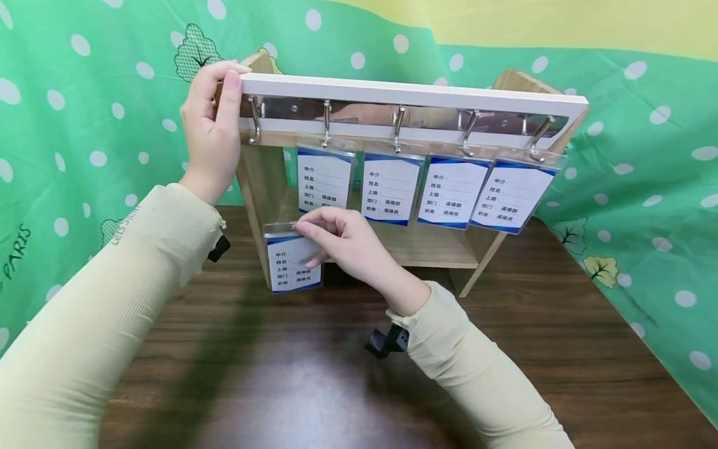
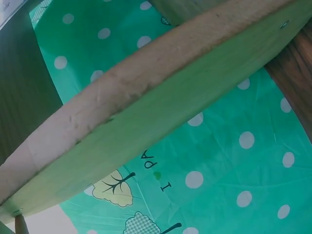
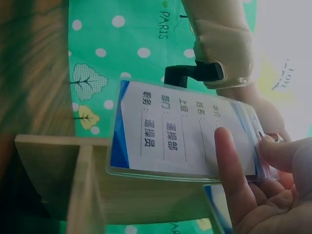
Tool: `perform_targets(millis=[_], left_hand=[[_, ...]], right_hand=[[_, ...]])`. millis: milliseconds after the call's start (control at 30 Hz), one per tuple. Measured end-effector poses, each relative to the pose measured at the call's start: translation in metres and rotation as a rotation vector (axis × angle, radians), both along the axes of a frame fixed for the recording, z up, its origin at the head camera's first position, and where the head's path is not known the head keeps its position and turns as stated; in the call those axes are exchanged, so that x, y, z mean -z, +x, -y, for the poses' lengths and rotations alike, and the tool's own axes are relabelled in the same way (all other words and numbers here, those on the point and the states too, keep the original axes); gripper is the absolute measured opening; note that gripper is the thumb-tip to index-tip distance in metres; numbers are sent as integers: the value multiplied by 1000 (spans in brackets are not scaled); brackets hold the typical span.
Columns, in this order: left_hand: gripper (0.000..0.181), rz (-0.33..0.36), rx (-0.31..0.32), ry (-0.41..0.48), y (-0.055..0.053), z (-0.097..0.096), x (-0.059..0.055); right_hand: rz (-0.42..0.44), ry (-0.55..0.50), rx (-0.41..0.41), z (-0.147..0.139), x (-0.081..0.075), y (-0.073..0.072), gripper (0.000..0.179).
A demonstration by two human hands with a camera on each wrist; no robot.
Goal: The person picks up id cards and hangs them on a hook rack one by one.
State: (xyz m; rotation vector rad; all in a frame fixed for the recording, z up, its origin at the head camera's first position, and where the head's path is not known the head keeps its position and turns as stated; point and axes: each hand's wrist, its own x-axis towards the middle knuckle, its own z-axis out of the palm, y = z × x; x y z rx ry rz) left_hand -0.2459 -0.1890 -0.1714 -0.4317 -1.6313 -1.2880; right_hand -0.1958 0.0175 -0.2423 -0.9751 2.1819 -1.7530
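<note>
My left hand (image 1: 213, 134) grips the left end of a wooden hook rack (image 1: 415, 89), thumb on the front of its white top rail. My right hand (image 1: 359, 246) pinches a clear-sleeved ID badge (image 1: 286, 267) by its top edge, below the leftmost hook (image 1: 255, 121). That hook carries nothing. In the right wrist view, thumb and fingers hold the slot end of the badge (image 3: 170, 131). Similar badges (image 1: 392, 187) hang from the other hooks in a row. The left wrist view shows the rack's side panel (image 2: 161, 97), not the hand.
The rack stands on a dark brown wood-grain table (image 1: 314, 374), with a lower shelf (image 1: 432, 246) between its side panels. Green cloth with white dots (image 1: 101, 131) surrounds it at the back and sides. Black wrist cameras (image 1: 387, 340) sit on both wrists.
</note>
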Motion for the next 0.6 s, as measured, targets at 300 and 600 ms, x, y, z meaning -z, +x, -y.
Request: perform_targets(millis=[300,600], left_hand=[[24,-45,12,-68,1,3,0],[25,-53,56,-89,4,9,2]], right_hand=[[-96,8,74,7,-28,-5,19],[-198,42,128,18,-47,-6,18]])
